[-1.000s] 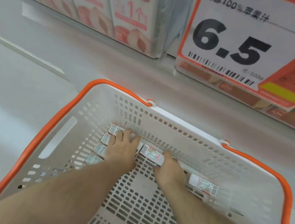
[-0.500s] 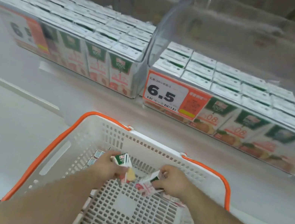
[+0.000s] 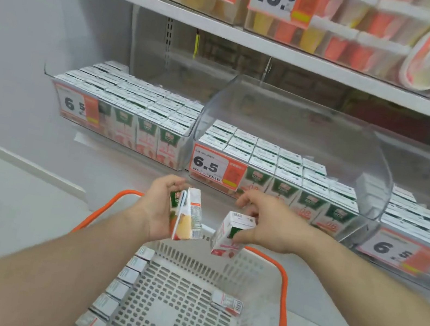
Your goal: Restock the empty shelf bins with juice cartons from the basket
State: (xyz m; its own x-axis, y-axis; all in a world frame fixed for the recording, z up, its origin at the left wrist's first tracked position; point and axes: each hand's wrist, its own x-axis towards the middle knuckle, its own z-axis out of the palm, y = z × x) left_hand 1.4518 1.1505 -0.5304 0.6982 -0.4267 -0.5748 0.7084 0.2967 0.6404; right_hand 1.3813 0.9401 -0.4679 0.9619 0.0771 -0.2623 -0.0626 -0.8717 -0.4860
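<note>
White juice cartons (image 3: 189, 217) gripped in left hand (image 3: 156, 204), right hand (image 3: 265, 226), above basket (image 3: 285, 287)

Middle bin (image 3: 289, 158) rear open above cartons (image 3: 265, 150); upper shelf (image 3: 258, 42) overhead.

- One view only, from a camera on the person's head, wide-angle, with straight edges bowed near the borders.
- It faces forward and down toward the lower shelf (image 3: 232, 186), close enough to read the price tag (image 3: 217, 167).
- The basket (image 3: 283, 290) sits nearest, under the lens; both forearms enter from the bottom corners.
</note>
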